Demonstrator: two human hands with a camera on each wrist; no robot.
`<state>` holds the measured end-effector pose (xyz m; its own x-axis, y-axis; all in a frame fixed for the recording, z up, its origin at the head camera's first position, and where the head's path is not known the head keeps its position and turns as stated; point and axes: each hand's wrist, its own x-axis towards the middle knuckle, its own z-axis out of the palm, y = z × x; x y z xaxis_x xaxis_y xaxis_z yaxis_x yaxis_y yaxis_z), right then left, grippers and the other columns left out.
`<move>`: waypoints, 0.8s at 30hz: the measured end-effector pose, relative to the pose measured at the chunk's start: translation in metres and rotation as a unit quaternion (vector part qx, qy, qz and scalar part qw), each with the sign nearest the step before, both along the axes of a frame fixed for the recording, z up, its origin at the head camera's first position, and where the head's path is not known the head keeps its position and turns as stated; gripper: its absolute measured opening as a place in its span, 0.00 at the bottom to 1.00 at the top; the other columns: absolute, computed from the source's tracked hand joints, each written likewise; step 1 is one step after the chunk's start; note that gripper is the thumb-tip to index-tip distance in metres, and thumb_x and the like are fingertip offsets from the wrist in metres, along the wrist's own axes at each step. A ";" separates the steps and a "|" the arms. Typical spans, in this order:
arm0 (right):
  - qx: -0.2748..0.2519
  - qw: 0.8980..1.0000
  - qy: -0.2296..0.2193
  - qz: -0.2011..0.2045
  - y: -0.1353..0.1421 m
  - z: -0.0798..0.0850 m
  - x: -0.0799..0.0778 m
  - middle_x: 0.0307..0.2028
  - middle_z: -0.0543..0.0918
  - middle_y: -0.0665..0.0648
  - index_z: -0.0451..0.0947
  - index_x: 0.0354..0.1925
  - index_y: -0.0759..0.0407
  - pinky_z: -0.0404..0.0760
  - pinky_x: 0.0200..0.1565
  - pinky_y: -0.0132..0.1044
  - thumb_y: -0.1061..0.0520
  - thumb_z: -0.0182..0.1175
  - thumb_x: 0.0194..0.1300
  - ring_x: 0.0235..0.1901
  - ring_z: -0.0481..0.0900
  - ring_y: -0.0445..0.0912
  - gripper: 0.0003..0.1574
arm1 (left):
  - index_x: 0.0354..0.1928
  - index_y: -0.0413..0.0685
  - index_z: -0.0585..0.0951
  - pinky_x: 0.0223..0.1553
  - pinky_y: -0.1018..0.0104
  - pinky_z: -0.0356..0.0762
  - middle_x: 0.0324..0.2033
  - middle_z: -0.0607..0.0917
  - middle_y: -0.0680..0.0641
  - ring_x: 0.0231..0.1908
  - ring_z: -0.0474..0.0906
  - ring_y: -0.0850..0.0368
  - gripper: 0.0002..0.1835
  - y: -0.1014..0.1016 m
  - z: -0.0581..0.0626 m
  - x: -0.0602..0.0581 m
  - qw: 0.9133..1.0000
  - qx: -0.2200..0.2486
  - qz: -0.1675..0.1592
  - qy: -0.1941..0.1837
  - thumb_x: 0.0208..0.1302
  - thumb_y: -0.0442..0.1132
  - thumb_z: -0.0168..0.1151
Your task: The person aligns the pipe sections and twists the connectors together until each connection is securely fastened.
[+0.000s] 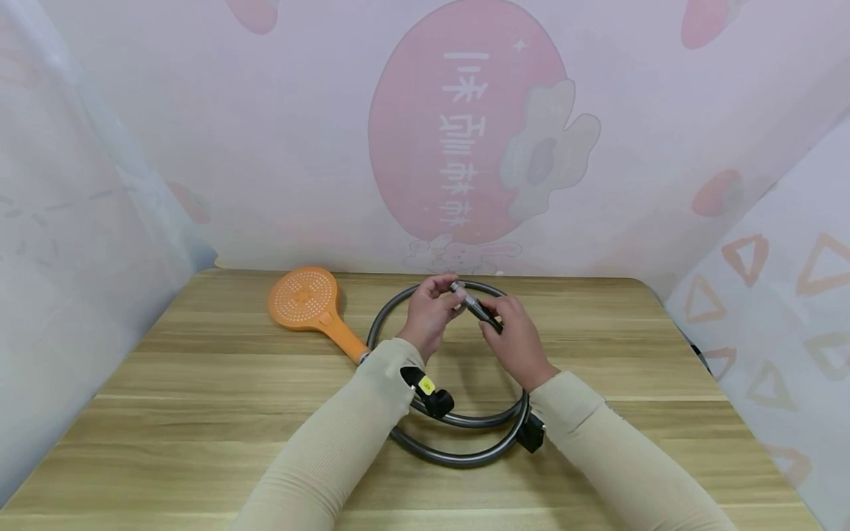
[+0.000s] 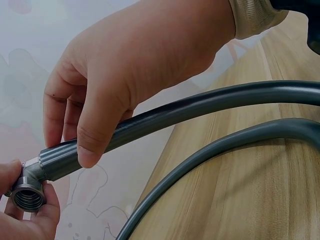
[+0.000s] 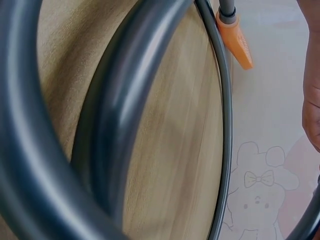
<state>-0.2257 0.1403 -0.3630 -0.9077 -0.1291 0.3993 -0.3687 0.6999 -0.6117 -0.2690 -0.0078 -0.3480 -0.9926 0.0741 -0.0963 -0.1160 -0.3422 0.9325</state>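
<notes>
My left hand (image 1: pixel 429 313) pinches a silver elbow fitting (image 2: pixel 35 172) with a threaded round opening. Just across from it, my right hand (image 1: pixel 519 343) grips the dark ribbed end sleeve (image 2: pixel 56 159) of a grey shower hose (image 1: pixel 458 461), thumb on one side and fingers on the other. In the left wrist view, fitting and sleeve meet end to end. The hose loops below and behind both hands. At the left lies an orange shower head (image 1: pixel 302 299), its handle pointing toward the hose near my left sleeve.
A wood-grain table (image 1: pixel 166 413) carries everything. Behind it stands a printed pale backdrop (image 1: pixel 299 147), with side panels at left and right. Each wrist wears a black camera. Hose coils fill much of the right wrist view, with part of a hand at its right edge.
</notes>
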 end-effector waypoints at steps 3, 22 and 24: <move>-0.006 1.000 -0.003 0.003 0.000 0.001 0.000 0.46 0.76 0.62 0.77 0.52 0.66 0.78 0.43 0.45 0.66 0.63 0.63 0.47 0.75 0.54 0.18 | 0.52 0.41 0.76 0.50 0.57 0.79 0.45 0.77 0.45 0.41 0.76 0.57 0.15 0.000 0.000 0.000 1.000 0.002 0.000 -0.002 0.64 0.25 0.59; -0.007 1.000 -0.015 0.016 0.000 0.005 0.001 0.46 0.76 0.63 0.75 0.55 0.66 0.78 0.41 0.44 0.65 0.61 0.65 0.45 0.76 0.52 0.20 | 0.51 0.39 0.76 0.51 0.57 0.79 0.44 0.78 0.45 0.41 0.76 0.57 0.15 -0.001 0.002 0.001 1.000 0.005 0.002 0.001 0.63 0.24 0.60; -0.006 1.000 -0.016 0.017 0.000 0.005 0.002 0.46 0.76 0.63 0.75 0.55 0.67 0.79 0.42 0.44 0.65 0.61 0.65 0.46 0.76 0.52 0.20 | 0.52 0.38 0.76 0.51 0.57 0.79 0.44 0.78 0.46 0.41 0.76 0.57 0.15 -0.001 0.002 0.001 1.000 0.004 0.002 0.001 0.63 0.24 0.60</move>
<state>-0.2241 0.1405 -0.3581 -0.9152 -0.1561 0.3715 -0.3725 0.6796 -0.6319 -0.2678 -0.0089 -0.3458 -0.9931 0.0708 -0.0938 -0.1128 -0.3507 0.9297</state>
